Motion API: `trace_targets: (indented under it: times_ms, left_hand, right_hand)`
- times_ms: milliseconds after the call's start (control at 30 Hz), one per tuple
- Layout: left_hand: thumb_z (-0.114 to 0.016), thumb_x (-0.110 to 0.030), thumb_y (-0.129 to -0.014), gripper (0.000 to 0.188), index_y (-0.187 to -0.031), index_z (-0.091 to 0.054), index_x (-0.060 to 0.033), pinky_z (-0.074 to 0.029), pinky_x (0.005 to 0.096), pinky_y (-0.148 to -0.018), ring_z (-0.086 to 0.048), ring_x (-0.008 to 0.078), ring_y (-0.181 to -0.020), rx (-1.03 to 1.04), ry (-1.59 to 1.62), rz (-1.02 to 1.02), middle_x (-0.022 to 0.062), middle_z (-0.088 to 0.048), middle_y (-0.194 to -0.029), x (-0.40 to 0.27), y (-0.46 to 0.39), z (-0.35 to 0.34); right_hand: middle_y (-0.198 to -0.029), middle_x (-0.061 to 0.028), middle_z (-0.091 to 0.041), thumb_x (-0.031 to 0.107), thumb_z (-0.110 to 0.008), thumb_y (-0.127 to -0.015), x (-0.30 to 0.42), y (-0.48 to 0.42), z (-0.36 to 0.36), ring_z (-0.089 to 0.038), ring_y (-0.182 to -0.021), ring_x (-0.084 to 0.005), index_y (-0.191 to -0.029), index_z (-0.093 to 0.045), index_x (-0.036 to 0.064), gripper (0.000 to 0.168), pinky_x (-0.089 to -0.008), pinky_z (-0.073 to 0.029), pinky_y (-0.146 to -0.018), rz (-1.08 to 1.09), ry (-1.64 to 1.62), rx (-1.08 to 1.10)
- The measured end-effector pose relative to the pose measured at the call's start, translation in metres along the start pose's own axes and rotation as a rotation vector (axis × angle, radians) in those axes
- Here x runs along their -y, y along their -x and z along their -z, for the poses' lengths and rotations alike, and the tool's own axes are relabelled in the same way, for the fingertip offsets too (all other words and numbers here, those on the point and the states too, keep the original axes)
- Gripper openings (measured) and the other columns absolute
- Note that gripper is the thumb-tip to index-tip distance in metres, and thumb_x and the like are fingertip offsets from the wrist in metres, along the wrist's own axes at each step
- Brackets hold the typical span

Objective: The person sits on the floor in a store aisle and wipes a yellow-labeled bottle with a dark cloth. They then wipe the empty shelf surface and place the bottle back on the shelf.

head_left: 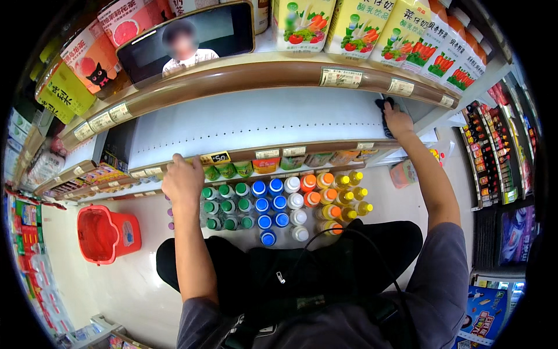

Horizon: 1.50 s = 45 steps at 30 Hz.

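My right hand (397,118) presses a dark cloth (387,114) against the right end of a white metal shelf (261,115) with a row of small holes. The front edge of that shelf, a brown price rail (244,155), is under my left hand (183,176), whose thumb lies beside a yellow price tag (216,157). On the floor before my crossed legs stand rows of bottles, with green caps (226,206), blue caps (263,205), white caps (295,200), orange caps (311,199) and yellow caps (345,197). Some purple caps are partly hidden behind my left forearm.
A red plastic bucket (107,233) stands on the floor at the left. On the upper shelf are drink cartons (303,26) and a phone (187,43) showing a person. Green-lidded packs (226,170) sit on the lower shelf. Stocked racks (486,152) stand at the right.
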State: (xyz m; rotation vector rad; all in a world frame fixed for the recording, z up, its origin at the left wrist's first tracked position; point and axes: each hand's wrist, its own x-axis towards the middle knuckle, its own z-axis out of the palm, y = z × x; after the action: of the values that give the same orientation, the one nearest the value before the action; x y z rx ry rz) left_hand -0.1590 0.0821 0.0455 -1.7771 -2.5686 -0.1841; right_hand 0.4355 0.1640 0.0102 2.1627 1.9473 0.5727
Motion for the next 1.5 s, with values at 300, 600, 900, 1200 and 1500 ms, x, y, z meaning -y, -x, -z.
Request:
trace_targets:
  times_ms: [300,600,900,1200,1500]
  left_hand:
    - [-0.059,-0.040,-0.095,0.044,-0.119,-0.058,-0.0034,-0.052,0.0417,-0.086,-0.060,0.0284,-0.100,0.487,1.492,0.518,0.0098,-0.058,-0.116,0.075,-0.021,-0.058]
    - [-0.041,-0.028,-0.099,0.039,-0.134,-0.042,-0.0109,-0.035,0.0576,-0.106,-0.035,0.0285,-0.135,0.023,2.245,1.085,0.0110,-0.029,-0.147,0.172,-0.090,-0.049]
    - [-0.037,-0.023,-0.102,0.026,-0.099,-0.057,-0.0068,-0.047,0.0408,-0.098,-0.063,0.0201,-0.090,-0.038,2.577,0.987,0.0057,-0.066,-0.091,0.186,-0.110,-0.064]
    - [-0.044,-0.029,-0.104,0.026,-0.110,-0.055,-0.0064,-0.050,0.0396,-0.096,-0.061,0.0223,-0.107,-0.221,2.489,1.070,0.0076,-0.063,-0.112,0.180,-0.115,-0.095]
    - [-0.046,-0.028,-0.104,0.022,-0.098,-0.060,-0.0105,-0.052,0.0372,-0.091,-0.064,0.0173,-0.097,-0.228,2.416,1.104,0.0018,-0.067,-0.096,0.165,-0.116,-0.086]
  right_hand:
    - [-0.117,-0.0176,-0.062,0.019,-0.051,-0.093,0.011,-0.017,0.040,-0.069,-0.092,-0.0335,-0.125,-0.058,0.011,0.033,-0.0464,-0.057,-0.072,-0.127,0.104,-0.126]
    - [-0.141,-0.0072,-0.046,0.033,-0.058,-0.098,0.206,-0.060,0.101,-0.043,-0.127,-0.0199,-0.145,-0.037,0.006,0.058,-0.0353,-0.036,-0.106,-0.252,-1.882,-0.220]
    - [-0.112,-0.0276,-0.063,0.020,-0.058,-0.090,0.558,-0.043,0.287,-0.061,-0.105,-0.0416,-0.113,-0.062,-0.002,0.032,-0.0457,-0.046,-0.094,0.549,-1.289,-0.436]
    - [-0.121,-0.0251,-0.061,0.019,-0.046,-0.093,0.722,-0.034,0.287,-0.064,-0.103,-0.0409,-0.119,-0.063,0.002,0.035,-0.0469,-0.054,-0.084,0.597,-0.780,-0.089]
    - [-0.114,-0.0242,-0.064,0.018,-0.054,-0.086,0.650,-0.108,0.190,-0.061,-0.107,-0.0384,-0.110,-0.066,0.002,0.031,-0.0498,-0.048,-0.093,0.404,-0.934,-0.604]
